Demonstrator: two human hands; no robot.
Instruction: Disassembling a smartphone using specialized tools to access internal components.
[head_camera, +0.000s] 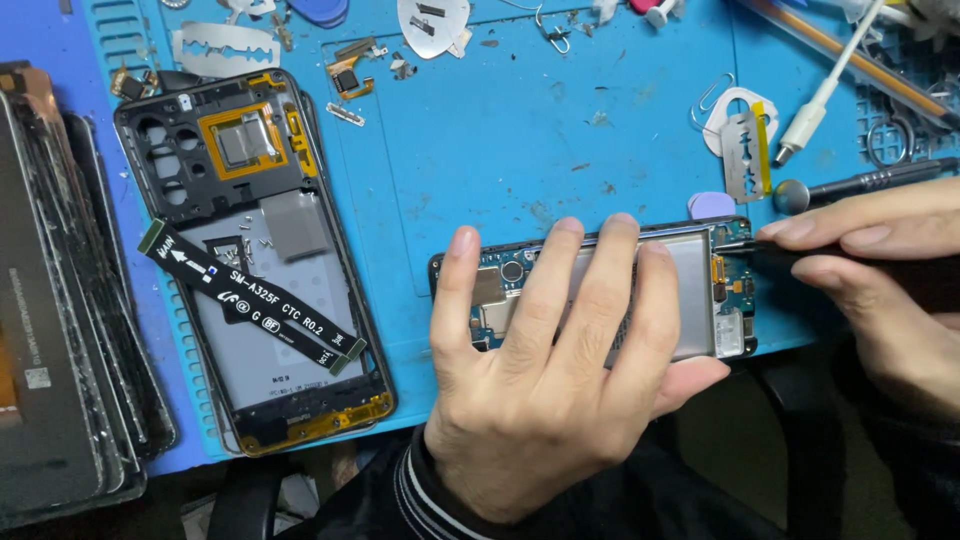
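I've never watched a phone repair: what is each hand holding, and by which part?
The left hand lies flat across the opened phone, pressing on its battery. The right hand pinches a thin dark tool near its tip.

Blue work mat (520, 130), black phone frame (250, 260) laid with black flex ribbon (250, 297), stacked screens (60, 300), razor blades (225, 47), paper clip (710, 95), white-handled tool (825, 95), possibly a swab.

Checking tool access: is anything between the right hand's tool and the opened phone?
Nothing visible. The right hand holds the tool at the phone, its tip at the phone's exposed end; the left hand lies further left.
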